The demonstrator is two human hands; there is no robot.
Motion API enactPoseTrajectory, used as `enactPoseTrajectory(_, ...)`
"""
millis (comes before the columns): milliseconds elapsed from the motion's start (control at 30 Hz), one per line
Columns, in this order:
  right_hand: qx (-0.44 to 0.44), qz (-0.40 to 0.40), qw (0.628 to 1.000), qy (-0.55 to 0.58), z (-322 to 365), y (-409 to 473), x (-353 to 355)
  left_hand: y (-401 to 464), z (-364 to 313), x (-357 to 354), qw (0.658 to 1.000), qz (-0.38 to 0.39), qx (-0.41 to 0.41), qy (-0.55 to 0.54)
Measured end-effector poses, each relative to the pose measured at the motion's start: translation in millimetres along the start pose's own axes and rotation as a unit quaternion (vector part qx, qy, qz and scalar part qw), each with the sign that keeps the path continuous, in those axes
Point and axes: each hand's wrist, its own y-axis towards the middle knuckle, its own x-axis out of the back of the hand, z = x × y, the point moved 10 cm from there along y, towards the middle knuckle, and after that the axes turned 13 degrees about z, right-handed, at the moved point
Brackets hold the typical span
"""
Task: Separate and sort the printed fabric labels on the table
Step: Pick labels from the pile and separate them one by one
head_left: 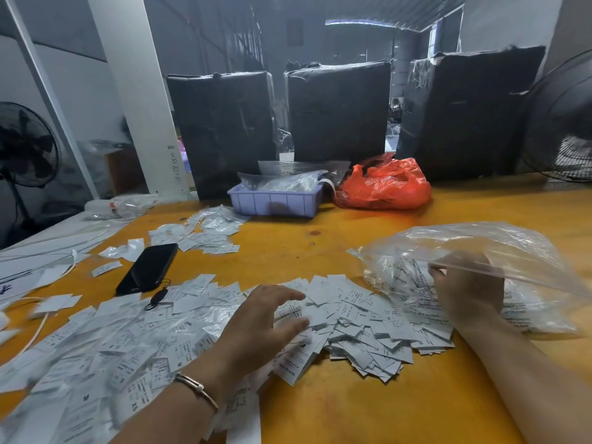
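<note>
A wide heap of white printed fabric labels covers the front of the yellow table, with size letters such as M, S and XS showing. My left hand lies over the middle of the heap, fingers spread and fairly straight, touching the labels. My right hand grips the open rim of a clear plastic bag at the right. More labels show through the bag's lower part. A smaller scatter of labels lies further back.
A black phone with a strap lies left of centre. At the back stand a lilac plastic tray with clear bags, a red plastic bag and three black-wrapped boxes. Fans stand at the far left and far right.
</note>
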Motion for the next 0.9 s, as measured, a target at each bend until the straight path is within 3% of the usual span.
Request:
enactPoseTrajectory(100, 0.042, -0.02, 0.999, 0.006, 15.4, -7.5, 6.8, -1.1, -0.8, 0.1, 1.0, -0.001, -0.003, -0.004)
enactPoseTrajectory(200, 0.067, -0.012, 0.993, 0.093, 27.8, -20.1, 11.9, -1.5, -1.8, 1.9, 1.0, -0.006, -0.009, -0.009)
enactPoseTrajectory(300, 0.113, 0.062, 0.974, 0.185, 54.0, -34.6, 3.5, -2.4, -6.9, 4.0, 0.999, -0.014, -0.026, -0.011)
enactPoseTrajectory(433, 0.132, 0.261, 0.87, 0.398, 96.0, -66.8, -25.4, -4.7, -17.1, 7.1, 0.998, -0.03, -0.06, -0.022)
enactPoseTrajectory(533, 0.16, 0.352, 0.807, 0.447, 120.2, -89.3, -38.4, -4.3, -21.1, 5.5, 0.995, -0.022, -0.074, -0.069)
enactPoseTrajectory(733, 0.226, 0.36, 0.775, 0.468, 145.3, -103.8, -40.9, -1.6, -24.9, -3.4, 0.987, 0.024, -0.081, -0.138)
enactPoseTrajectory(900, 0.225, 0.344, 0.774, 0.482, 145.3, -100.8, -47.4, -1.0, -20.4, 2.2, 0.986, -0.003, -0.077, -0.149)
